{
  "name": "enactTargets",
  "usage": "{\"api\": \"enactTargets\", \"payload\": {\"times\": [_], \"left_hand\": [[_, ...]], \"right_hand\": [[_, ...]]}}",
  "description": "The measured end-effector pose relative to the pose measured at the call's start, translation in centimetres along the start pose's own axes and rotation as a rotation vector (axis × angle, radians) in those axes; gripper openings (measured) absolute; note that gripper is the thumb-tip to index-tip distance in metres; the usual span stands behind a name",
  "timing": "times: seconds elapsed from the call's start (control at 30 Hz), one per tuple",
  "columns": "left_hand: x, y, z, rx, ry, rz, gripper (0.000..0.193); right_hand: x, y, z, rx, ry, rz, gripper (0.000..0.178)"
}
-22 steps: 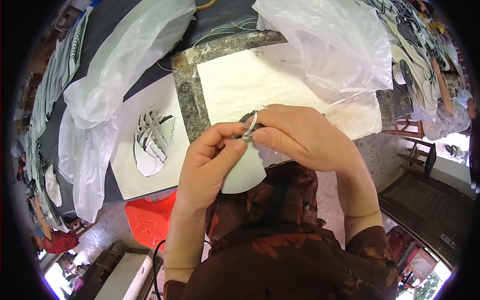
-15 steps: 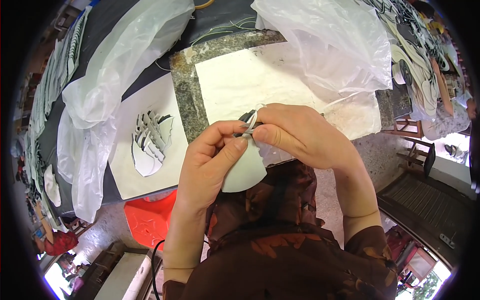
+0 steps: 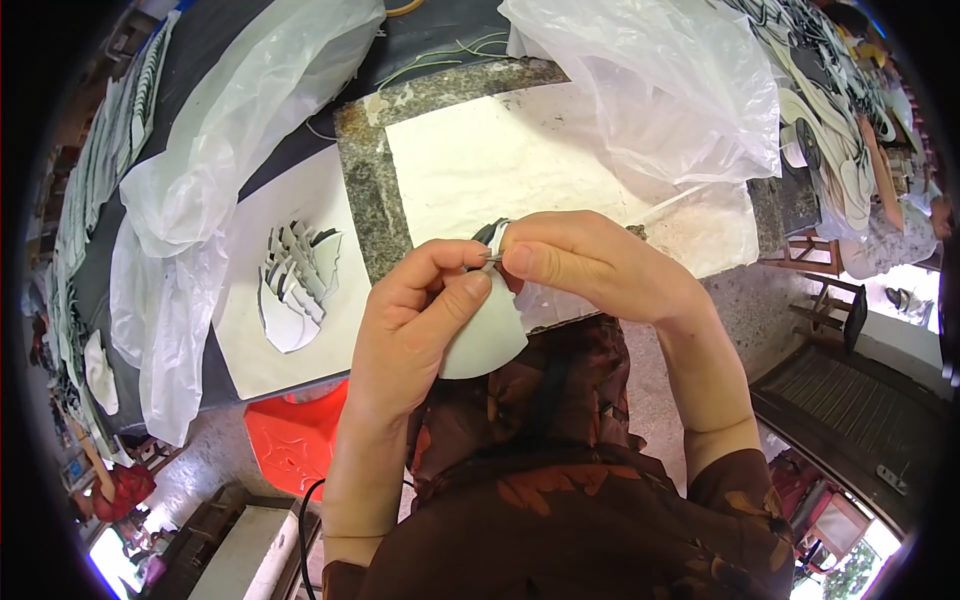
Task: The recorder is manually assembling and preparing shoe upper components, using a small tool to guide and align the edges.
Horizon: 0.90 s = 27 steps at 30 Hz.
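Note:
Above my lap, near the table's front edge, both hands work on a pale grey-white piece [image 3: 487, 335] of flat sheet material with a rounded lower edge. My left hand [image 3: 412, 312] pinches its narrow upper part between thumb and bent fingers. Right beside it, my right hand [image 3: 590, 268] is closed, thumb pressed toward the index finger, on a narrow white strip [image 3: 499, 238] at the piece's top. Dark material shows next to that strip. A small fanned stack of similar pale, dark-edged pieces [image 3: 292, 290] lies to the left. My fingers hide the exact point of contact.
White paper [image 3: 450, 150] covers a speckled stone slab [image 3: 375, 205] ahead. Crumpled clear plastic [image 3: 690, 90] lies at far right, another plastic sheet [image 3: 190, 200] at left. A red stool [image 3: 290, 445] stands below the table's left edge. Other people sit at both sides.
The white strip's small loop above my right fingers has drawn down out of sight. My right hand has tilted slightly; my left keeps its pinch on the pale piece.

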<state>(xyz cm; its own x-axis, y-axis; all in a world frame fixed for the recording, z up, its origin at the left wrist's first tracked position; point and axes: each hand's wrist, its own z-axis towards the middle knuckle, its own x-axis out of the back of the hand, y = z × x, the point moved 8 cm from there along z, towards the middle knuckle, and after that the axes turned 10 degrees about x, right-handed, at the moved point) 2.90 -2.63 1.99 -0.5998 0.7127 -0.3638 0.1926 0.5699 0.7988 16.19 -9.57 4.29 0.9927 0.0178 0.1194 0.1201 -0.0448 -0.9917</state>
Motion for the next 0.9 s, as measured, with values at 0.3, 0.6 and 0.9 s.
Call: {"api": "enactTargets", "payload": {"times": [0.3,0.6,0.9], "left_hand": [[1.3,0.1,0.3,0.004,0.072,0.021,0.023],[3.0,2.6,2.6,-0.101,0.190,-0.254,0.034],[1.8,3.6,3.3,-0.123,0.200,-0.265,0.035]], "right_hand": [[1.2,-0.1,-0.3,-0.014,0.139,0.049,0.042],[-1.1,-0.2,-2.7,-0.083,-0.063,-0.194,0.037],[-1.8,1.9,-2.8,-0.142,0.052,-0.093,0.041]]}}
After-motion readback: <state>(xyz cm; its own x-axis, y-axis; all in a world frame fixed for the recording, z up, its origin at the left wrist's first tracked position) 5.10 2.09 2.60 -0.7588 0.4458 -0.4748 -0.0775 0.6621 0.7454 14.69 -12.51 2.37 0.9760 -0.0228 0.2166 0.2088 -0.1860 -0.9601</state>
